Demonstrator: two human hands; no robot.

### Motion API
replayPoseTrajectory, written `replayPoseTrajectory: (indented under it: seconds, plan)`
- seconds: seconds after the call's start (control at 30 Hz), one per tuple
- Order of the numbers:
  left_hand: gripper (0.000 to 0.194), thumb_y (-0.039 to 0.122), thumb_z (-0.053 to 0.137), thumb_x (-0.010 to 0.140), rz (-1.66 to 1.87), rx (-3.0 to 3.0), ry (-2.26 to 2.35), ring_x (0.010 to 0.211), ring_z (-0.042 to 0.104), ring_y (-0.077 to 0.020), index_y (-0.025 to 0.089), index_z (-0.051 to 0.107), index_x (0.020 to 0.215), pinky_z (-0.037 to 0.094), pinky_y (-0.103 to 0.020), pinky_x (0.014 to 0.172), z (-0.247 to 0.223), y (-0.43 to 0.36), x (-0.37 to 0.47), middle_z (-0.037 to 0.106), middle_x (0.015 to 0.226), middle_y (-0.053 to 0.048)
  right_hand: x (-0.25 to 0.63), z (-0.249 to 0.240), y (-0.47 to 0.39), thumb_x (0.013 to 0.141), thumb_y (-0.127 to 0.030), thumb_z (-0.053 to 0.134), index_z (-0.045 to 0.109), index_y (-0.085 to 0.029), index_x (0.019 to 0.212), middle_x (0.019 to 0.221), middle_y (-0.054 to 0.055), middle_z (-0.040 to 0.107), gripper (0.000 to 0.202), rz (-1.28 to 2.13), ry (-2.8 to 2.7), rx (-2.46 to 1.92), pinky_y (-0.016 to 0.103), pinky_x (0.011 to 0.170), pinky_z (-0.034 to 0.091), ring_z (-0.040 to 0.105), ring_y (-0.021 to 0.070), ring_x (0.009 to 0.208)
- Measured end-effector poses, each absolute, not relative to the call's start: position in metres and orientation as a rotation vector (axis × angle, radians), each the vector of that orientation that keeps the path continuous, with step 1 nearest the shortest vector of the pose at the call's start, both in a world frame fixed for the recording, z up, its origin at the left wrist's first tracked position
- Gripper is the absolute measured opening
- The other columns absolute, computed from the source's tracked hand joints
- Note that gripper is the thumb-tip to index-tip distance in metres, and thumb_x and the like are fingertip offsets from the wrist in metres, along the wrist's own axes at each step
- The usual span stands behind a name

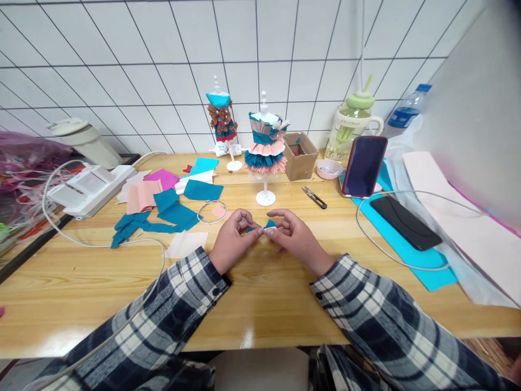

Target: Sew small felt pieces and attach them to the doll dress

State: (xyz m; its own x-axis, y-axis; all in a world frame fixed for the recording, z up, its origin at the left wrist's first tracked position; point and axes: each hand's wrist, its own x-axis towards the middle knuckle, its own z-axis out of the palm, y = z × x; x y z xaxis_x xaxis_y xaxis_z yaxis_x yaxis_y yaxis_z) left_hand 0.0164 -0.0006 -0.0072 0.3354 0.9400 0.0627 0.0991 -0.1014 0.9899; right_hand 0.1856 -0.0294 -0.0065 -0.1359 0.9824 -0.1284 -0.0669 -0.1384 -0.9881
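Both hands meet over the middle of the table. My left hand (238,237) and my right hand (293,237) pinch one small piece of teal and white paper (271,224) between thumbs and fingers. Just behind them stands a small white dress form (265,144) wearing a teal, pink and grey paper dress with a bow. A second form (220,122) in turquoise, brown and red is farther back. Teal crepe paper pieces (177,212), a wire ring (211,212) and a pale pink sheet (187,244) lie left of my left hand.
Black thread snips (315,197), a cardboard box (300,156) and a pink dish (329,169) sit behind my right hand. Phones (364,165), turquoise paper (433,270) and a cable are at right. A white power strip (91,190) and another cable are at left.
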Motion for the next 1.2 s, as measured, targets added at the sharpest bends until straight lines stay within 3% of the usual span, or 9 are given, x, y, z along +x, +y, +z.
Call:
replayPoseTrajectory:
  seconds: [0.1,0.2,0.33,0.6,0.87,1.1,1.2]
  plan:
    - [0.034,0.030,0.070,0.072,0.900,1.409,0.978,0.068,0.061,-0.0130,0.019,0.042,0.086,0.044,-0.024,0.065,-0.0085,0.0002,0.0152,0.066,0.076,0.000,0.1854,-0.0053,-0.0286,0.070,-0.033,0.068,0.054,-0.020,0.097,0.079,-0.001,0.053,0.033,1.380,-1.189,-1.205,0.023,0.048,0.052,0.055,0.0109,0.063]
    - [0.032,0.034,0.066,0.076,0.859,1.326,0.888,0.064,0.057,-0.0103,0.018,0.047,0.096,0.042,-0.023,0.063,-0.0086,-0.0008,0.0140,0.068,0.082,-0.002,0.1871,-0.0058,-0.0270,0.070,-0.031,0.067,0.049,-0.021,0.100,0.079,-0.002,0.053,0.036,1.376,-1.158,-1.199,0.022,0.046,0.051,0.055,0.0109,0.062]
    - [0.030,0.038,0.059,0.081,0.896,1.286,0.844,0.076,0.059,-0.0130,0.017,0.051,0.103,0.043,-0.026,0.074,-0.0070,-0.0013,0.0129,0.068,0.094,-0.005,0.1886,-0.0080,-0.0261,0.070,-0.032,0.065,0.049,-0.021,0.104,0.079,-0.003,0.051,0.039,1.302,-1.183,-1.222,0.021,0.044,0.048,0.053,0.0097,0.059]
    - [0.031,0.030,0.072,0.069,0.932,1.442,0.971,0.081,0.060,-0.0158,0.015,0.056,0.092,0.045,-0.026,0.073,-0.0059,-0.0005,0.0161,0.063,0.083,-0.003,0.1850,-0.0093,-0.0288,0.074,-0.026,0.061,0.052,-0.020,0.104,0.079,-0.002,0.052,0.032,1.015,-1.417,-1.312,0.023,0.055,0.048,0.055,0.0102,0.062]
    - [0.029,0.028,0.068,0.074,0.952,1.477,0.958,0.066,0.057,-0.0114,0.017,0.053,0.097,0.044,-0.023,0.062,-0.0069,-0.0011,0.0161,0.061,0.073,0.001,0.1830,-0.0119,-0.0321,0.074,-0.024,0.060,0.054,-0.020,0.106,0.080,-0.002,0.052,0.032,0.919,-1.519,-1.289,0.022,0.057,0.045,0.055,0.0088,0.062]
    - [0.035,0.028,0.073,0.069,0.942,1.345,0.920,0.064,0.057,-0.0103,0.018,0.048,0.090,0.044,-0.022,0.060,-0.0062,-0.0002,0.0185,0.063,0.072,0.002,0.1832,-0.0100,-0.0320,0.074,-0.026,0.061,0.052,-0.021,0.105,0.079,-0.002,0.052,0.034,1.036,-1.426,-1.268,0.020,0.051,0.046,0.052,0.0079,0.058]
    - [0.033,0.037,0.069,0.073,0.960,1.294,0.919,0.068,0.060,-0.0126,0.018,0.051,0.093,0.045,-0.025,0.065,-0.0070,0.0003,0.0171,0.066,0.078,-0.001,0.1846,-0.0097,-0.0301,0.074,-0.029,0.062,0.050,-0.021,0.105,0.077,-0.003,0.052,0.034,1.201,-1.307,-1.216,0.019,0.044,0.045,0.051,0.0082,0.055]
